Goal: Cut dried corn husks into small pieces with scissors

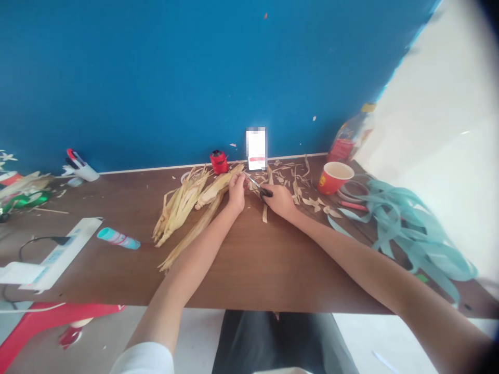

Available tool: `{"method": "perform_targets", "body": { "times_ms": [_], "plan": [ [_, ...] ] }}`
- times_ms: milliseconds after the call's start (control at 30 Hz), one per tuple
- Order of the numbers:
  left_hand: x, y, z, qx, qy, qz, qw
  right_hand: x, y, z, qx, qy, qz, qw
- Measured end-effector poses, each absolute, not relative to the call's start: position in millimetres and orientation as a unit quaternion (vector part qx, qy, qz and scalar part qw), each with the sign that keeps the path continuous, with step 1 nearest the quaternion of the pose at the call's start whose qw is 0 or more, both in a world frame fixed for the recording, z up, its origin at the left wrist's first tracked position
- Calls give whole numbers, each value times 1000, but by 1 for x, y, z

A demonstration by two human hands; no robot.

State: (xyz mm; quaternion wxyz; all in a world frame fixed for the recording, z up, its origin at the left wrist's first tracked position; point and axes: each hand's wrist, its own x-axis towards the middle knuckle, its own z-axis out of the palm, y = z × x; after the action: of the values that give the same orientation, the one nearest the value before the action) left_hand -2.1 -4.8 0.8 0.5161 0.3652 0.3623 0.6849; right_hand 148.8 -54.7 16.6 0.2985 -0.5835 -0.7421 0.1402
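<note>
On a brown desk, corn husks

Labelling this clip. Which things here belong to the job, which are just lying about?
Job:
left hand, against the husks
right hand, holding black-handled scissors
dried corn husks
cut husk scraps

Lying about:
red paper cup
teal strips
power strip
teal tube
red spool
</note>
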Motion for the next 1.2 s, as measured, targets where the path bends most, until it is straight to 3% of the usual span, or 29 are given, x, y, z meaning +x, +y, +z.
{"method": "perform_targets", "body": {
  "times_ms": [600, 1000, 1200],
  "plan": [
    [-4, -3, 0, 386, 391, 672, 496, 153, -53, 16, -602, -743, 110, 270],
    [-3, -4, 1, 394, 389, 667, 498, 156, -46, 9, -577, -681, 148, 426],
    [0, -6, 2, 411, 398, 644, 508, 155, -46, 9, -564, -686, 176, 425]
  ]
}}
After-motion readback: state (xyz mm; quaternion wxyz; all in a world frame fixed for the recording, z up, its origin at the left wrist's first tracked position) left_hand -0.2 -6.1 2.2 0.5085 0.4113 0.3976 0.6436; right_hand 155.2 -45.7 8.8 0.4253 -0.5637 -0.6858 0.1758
